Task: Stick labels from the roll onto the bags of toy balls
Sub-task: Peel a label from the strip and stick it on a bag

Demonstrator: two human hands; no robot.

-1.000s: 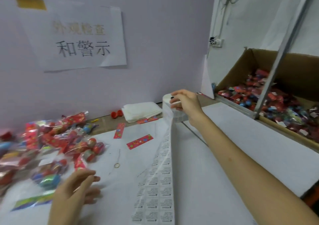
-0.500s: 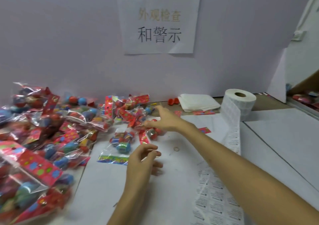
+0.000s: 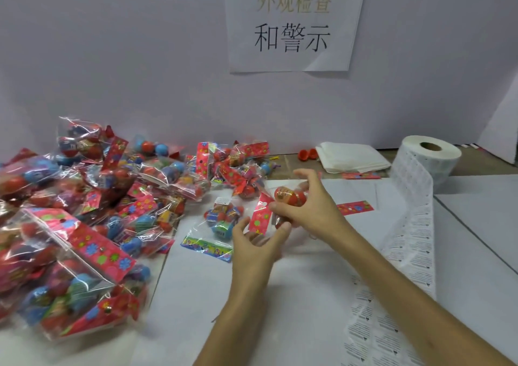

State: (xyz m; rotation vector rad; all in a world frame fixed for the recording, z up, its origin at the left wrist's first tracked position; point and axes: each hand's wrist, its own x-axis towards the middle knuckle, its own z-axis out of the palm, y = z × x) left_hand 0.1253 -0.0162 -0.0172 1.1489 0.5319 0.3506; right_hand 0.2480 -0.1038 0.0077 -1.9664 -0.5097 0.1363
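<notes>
Gripping clear crinkly plastic bag of glossy red toy balls (image 3: 287, 196), red flowered header, in right hand (image 3: 314, 205), fingers curled round it, above white paper-covered tabletop (image 3: 302, 304). Holding left hand (image 3: 252, 245) open just below, fingers spread; can't tell if touching header. Noting similar flat bag (image 3: 217, 225) just left, crinkled heap of bags (image 3: 84, 197) further left. Noting white cylindrical label roll (image 3: 430, 156) far right, perforated strip (image 3: 412, 239) trailing toward near edge.

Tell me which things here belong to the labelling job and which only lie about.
Job: label roll, its strip, held bag, bag pile, flat bag.
Lying about: wall sign, folded cloth, red card, red caps.
</notes>
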